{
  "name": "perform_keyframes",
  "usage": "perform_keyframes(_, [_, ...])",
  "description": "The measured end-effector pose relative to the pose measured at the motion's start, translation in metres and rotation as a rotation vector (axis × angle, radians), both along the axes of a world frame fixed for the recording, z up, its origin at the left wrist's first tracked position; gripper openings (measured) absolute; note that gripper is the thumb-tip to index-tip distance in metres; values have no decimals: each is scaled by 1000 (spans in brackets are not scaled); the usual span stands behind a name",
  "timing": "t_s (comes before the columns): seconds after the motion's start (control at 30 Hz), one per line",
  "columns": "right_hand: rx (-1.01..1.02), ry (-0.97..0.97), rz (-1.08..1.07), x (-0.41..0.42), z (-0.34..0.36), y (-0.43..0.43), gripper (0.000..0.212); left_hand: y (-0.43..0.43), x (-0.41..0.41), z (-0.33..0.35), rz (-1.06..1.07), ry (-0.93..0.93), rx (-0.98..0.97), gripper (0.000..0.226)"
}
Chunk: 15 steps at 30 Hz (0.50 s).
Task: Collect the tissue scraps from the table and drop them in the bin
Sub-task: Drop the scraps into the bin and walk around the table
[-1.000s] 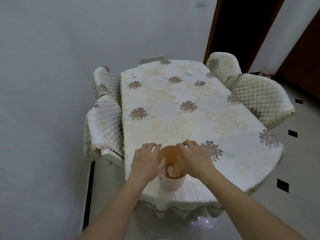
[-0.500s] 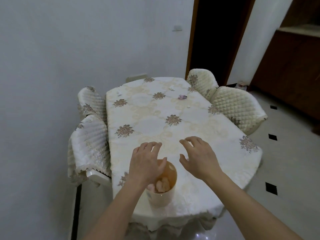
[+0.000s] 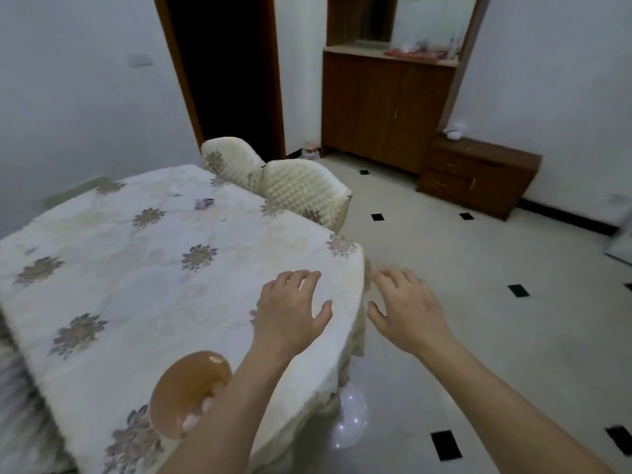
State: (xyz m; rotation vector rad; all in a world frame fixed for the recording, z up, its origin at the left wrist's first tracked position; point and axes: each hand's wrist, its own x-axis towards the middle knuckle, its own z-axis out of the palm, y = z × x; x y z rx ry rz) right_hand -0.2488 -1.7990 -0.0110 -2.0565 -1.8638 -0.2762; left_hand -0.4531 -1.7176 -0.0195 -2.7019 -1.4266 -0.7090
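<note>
A small cream bin [image 3: 186,391] with an orange inside stands on the table's near edge, partly behind my left forearm; pale tissue scraps [image 3: 208,403] show inside it. My left hand [image 3: 290,313] hovers over the table's right corner, fingers spread and loosely bent, holding nothing. My right hand [image 3: 405,311] hangs beyond the table edge above the floor, also empty with relaxed fingers. A small purple scrap [image 3: 203,203] lies far across the floral tablecloth [image 3: 136,268], and a white scrap [image 3: 175,191] lies beyond it.
Two quilted cream chairs [image 3: 304,193] stand at the table's far right side. A dark doorway [image 3: 225,73] and a brown wooden cabinet [image 3: 386,111] with a low drawer unit [image 3: 478,176] line the back wall. Tiled floor [image 3: 478,302] spreads to the right.
Both hands have come away from the bin and moved right; the view swung right, so the bin now sits at lower left and the cabinet has come into sight.
</note>
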Motion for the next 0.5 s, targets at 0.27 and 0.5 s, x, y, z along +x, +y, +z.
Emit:
perform_keyframes(0.27, [-10, 27, -296, 63, -8, -72, 44, -16, 78, -7, -266, 2, 21, 50])
perform_keyframes(0.5, [-32, 55, -403, 99, -25, -93, 46, -19, 131, -16, -361, 28, 14, 48])
